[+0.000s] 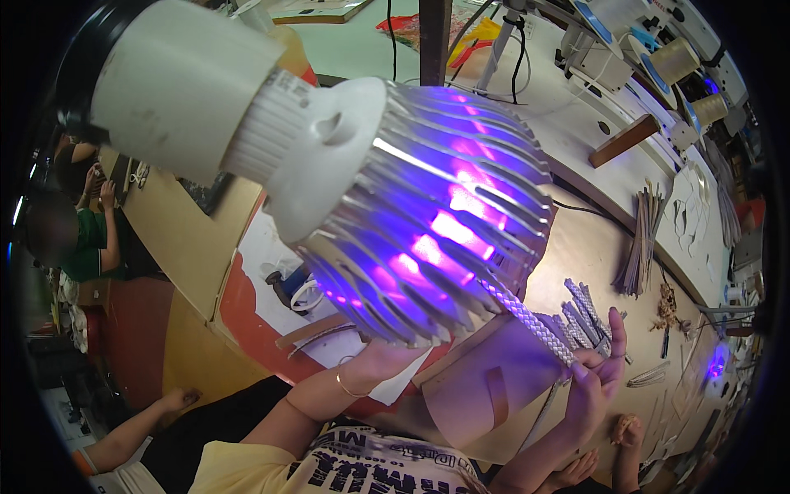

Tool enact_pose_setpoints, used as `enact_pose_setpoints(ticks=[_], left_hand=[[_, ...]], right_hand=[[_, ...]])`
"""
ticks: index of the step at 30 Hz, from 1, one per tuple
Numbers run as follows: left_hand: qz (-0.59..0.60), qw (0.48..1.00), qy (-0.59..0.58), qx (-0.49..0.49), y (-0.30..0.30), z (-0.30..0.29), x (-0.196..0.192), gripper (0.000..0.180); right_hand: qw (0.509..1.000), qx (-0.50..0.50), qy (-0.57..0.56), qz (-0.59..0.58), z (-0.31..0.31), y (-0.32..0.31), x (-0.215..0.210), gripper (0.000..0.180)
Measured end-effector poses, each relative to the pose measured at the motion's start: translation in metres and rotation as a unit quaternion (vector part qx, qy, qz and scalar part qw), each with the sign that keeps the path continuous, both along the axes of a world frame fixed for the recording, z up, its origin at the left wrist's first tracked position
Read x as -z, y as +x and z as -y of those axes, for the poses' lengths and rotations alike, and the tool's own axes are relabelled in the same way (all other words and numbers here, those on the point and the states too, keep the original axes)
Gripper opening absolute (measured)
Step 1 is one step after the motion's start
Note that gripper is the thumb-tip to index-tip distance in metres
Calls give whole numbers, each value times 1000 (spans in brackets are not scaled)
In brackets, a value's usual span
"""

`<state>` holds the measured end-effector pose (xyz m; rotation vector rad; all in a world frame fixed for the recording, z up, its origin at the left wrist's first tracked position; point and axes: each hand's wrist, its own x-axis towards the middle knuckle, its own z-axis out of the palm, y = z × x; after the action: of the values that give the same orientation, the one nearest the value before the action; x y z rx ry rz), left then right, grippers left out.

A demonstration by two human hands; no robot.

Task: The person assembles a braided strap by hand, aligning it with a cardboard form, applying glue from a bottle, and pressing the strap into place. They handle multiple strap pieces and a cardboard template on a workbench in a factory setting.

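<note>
A braided flat strap (531, 321) in pale grey-white runs from beneath the lamp down to my right hand (594, 379). Thumb and fingers pinch its lower end, while one finger points upward. My left hand (380, 362) reaches in under the lamp's lower rim, its fingers hidden; a thin bracelet circles that wrist. Above both hands hangs a large finned metal lamp (444, 189), glowing violet and covering the middle of the view. Several more braided straps (583, 317) lie in a bunch just beyond my right hand. A curved beige sheet (485, 387) with a brown strip sits between my arms.
A bundle of thin strips (643, 239) lies on the table at right, near a wooden block (624, 142) and thread spools (675, 62). Someone in green (99, 243) works at far left. Another person's hands (627, 430) show at lower right.
</note>
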<state>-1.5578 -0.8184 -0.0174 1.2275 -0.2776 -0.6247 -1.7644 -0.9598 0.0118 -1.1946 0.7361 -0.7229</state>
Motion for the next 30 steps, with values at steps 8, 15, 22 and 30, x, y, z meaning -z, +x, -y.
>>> enact_pose_setpoints(ticks=[8, 15, 22, 30], left_hand=[[43, 995, 61, 62, -3, -16, 41, 13], [99, 989, 96, 45, -8, -9, 26, 13], [84, 990, 111, 31, -9, -9, 24, 11], [56, 995, 72, 38, -3, -7, 16, 13]], right_hand=[[1000, -2, -3, 17, -4, -12, 5, 83], [1000, -2, -11, 16, -6, -15, 5, 83], [1000, 4, -7, 20, -7, -14, 4, 83], [1000, -4, -12, 17, -7, -13, 5, 83]])
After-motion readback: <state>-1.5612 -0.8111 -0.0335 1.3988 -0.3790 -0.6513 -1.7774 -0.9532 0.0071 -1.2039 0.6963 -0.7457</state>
